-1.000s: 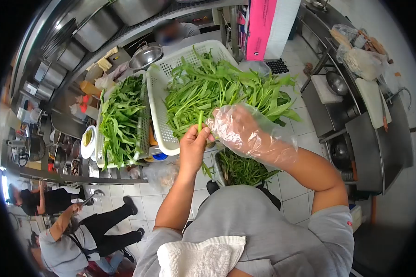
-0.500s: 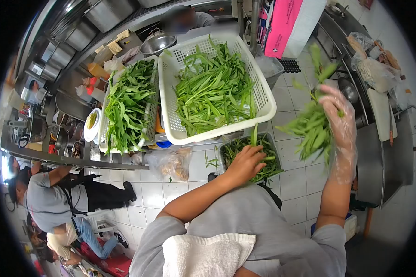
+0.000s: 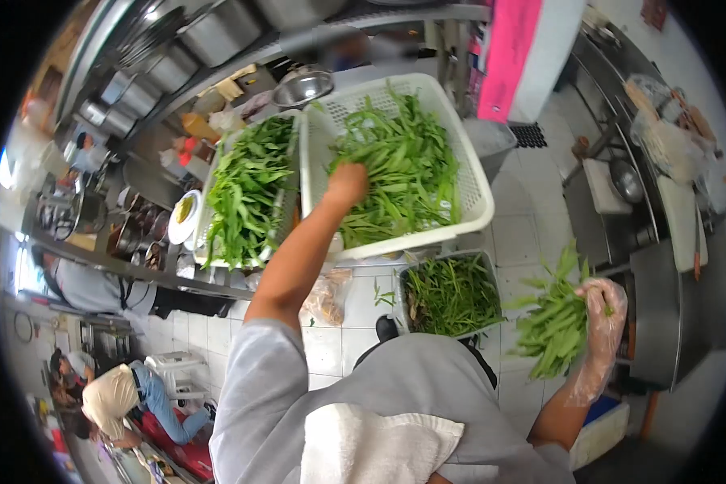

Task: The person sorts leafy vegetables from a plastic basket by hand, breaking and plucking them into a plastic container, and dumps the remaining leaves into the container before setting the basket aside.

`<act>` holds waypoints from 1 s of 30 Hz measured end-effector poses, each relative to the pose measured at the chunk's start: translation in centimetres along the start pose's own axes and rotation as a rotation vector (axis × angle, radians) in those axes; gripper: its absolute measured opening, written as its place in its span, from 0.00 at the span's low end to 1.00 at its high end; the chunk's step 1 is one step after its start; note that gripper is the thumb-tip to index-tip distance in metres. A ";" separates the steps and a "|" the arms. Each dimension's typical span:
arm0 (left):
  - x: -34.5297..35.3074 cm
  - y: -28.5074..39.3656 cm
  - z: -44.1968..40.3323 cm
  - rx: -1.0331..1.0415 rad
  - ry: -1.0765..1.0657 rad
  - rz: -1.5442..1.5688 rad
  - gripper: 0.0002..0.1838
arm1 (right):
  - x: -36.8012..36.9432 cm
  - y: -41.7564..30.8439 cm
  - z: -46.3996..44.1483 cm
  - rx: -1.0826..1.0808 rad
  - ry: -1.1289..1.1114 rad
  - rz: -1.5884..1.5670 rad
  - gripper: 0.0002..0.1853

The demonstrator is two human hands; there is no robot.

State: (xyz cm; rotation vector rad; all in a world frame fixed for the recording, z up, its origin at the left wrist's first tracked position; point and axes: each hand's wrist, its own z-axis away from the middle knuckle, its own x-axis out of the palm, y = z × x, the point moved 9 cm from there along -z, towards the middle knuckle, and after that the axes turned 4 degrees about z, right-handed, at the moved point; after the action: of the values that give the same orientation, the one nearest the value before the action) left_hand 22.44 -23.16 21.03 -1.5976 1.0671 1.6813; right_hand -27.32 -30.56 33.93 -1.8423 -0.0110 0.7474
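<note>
My left hand (image 3: 348, 184) reaches into the large white basket (image 3: 477, 211), at the left side of its leafy greens (image 3: 407, 161); its fingers are hidden or blurred among the stems. On the right, my right hand (image 3: 605, 310), in a clear plastic glove, is closed around a bunch of leafy greens (image 3: 558, 323), held out above the floor. A narrower white basket heaped with long leaves (image 3: 250, 189) stands left of the large one. Below the large basket, a bin (image 3: 498, 300) holds cut green stems and leaves (image 3: 452, 294).
A metal bowl (image 3: 302, 87) sits behind the baskets, and a white plate (image 3: 185, 216) lies at the left. Steel counters (image 3: 653, 298) run along the right. A plastic bag (image 3: 327, 297) is on the floor. Other people are at the lower left and the top.
My left hand has moved from above the bin up into the large basket. My right hand, with the bunch, has lowered on the right after leaving the basket area earlier.
</note>
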 end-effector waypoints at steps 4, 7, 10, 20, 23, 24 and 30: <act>2.4 -2.2 1.3 -0.128 -0.236 -0.168 0.11 | 0.0 -0.6 0.4 0.011 0.108 0.091 0.04; -1.7 -1.2 1.8 -0.069 0.063 -0.064 0.10 | 2.1 -2.6 0.4 -0.155 -0.096 0.140 0.03; -8.1 -0.6 3.0 -0.092 0.202 -0.102 0.10 | 3.0 -4.4 0.0 -0.289 -0.035 0.110 0.04; -8.3 -1.9 7.8 -0.130 0.171 0.361 0.14 | 5.5 -7.2 -1.1 -0.406 -0.142 0.282 0.07; -10.0 -3.6 9.5 -0.131 0.394 0.417 0.15 | 6.3 -4.0 -2.1 -0.113 -0.202 -0.199 0.05; -13.0 -3.5 10.6 -0.232 0.475 0.416 0.16 | 6.4 -3.9 -2.0 -0.109 -0.198 -0.196 0.05; -11.3 -1.1 9.8 -0.073 0.316 -0.014 0.08 | 8.9 -2.6 -1.7 0.048 -0.274 -0.386 0.05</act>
State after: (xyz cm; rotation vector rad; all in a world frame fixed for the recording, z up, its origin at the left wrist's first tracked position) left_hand 19.52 -12.92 31.68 -1.9599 1.1525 1.5052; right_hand -18.46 -27.84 32.21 -1.6135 -0.5069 0.7107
